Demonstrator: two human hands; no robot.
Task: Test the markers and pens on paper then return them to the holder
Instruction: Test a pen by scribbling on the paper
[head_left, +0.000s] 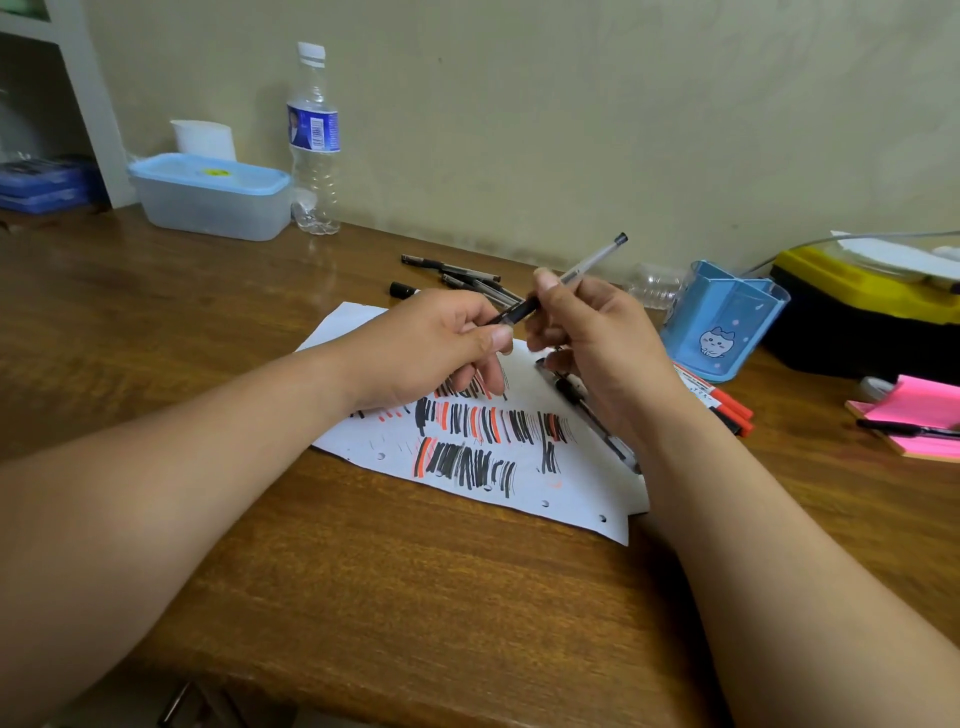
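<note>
Wood, brown and glossy, makes up the desk (363, 571) that carries everything. At its far left edge a clear tub with a pale blue lid (210, 200) sits by the wall, a white cup (202, 139) behind it and a water bottle (313, 140) standing upright just beside its right end.

Toward the middle, a white sheet of paper (519, 499) lies at a slant, covered in rows of short black and red strokes. Beyond its far edge a black marker (402, 289) and a loose cluster of dark pens (457, 273) lie on the desk.

Above the paper, the left hand (431, 348) pinches the black lower end of a clear-barrelled pen (592, 262) between thumb and curled fingers (496, 338). The right hand (597, 343) grips the same pen further up the barrel, its fingers (545, 286) wrapped narrowly around it. The pen is tilted, its black-tipped top pointing up and right, clear of the desk.

Under the right wrist another black pen (597, 415) lies along the paper's right side. Just right of that hand, red-capped markers (727, 405) lie side by side, and the blue holder (722, 317) with a cartoon animal stands upright behind them. Further right sit a yellow and black box (857, 312) and a pink notepad (919, 410) with a dark pen (904, 428) across it.
</note>
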